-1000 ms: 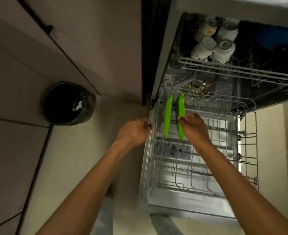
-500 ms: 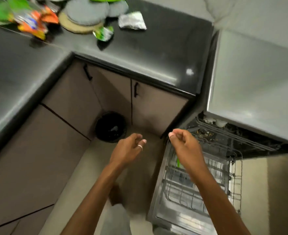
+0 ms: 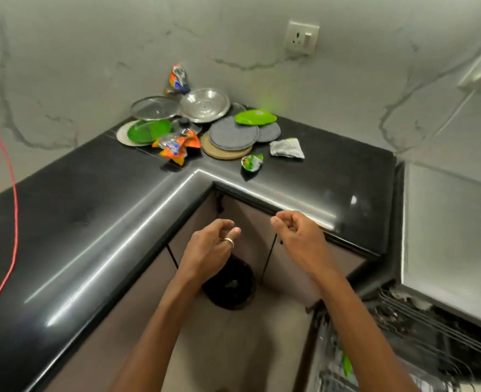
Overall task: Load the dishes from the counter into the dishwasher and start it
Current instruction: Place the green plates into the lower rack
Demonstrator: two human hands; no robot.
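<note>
Dishes lie in the far corner of the black counter (image 3: 92,210): a green plate (image 3: 148,131) on a white plate, a glass lid (image 3: 154,108), a steel bowl (image 3: 205,104), a green leaf-shaped plate (image 3: 256,118) and round grey mats (image 3: 232,134). My left hand (image 3: 211,247), with a ring, and my right hand (image 3: 298,236) hover in front of the counter edge, both loosely curled and holding nothing. The open dishwasher (image 3: 403,335) is at the lower right; a green plate edge (image 3: 346,364) shows in its lower rack.
Crumpled snack wrappers (image 3: 177,144) and a foil packet (image 3: 287,148) lie among the dishes. A black bin (image 3: 230,287) stands on the floor below my hands. A red cable (image 3: 10,193) crosses the counter at left. A wall socket (image 3: 302,37) is above.
My right hand let go of the green plates standing in the lower rack, and my left hand left the rack edge. The view swung up from the dishwasher to the counter corner.
</note>
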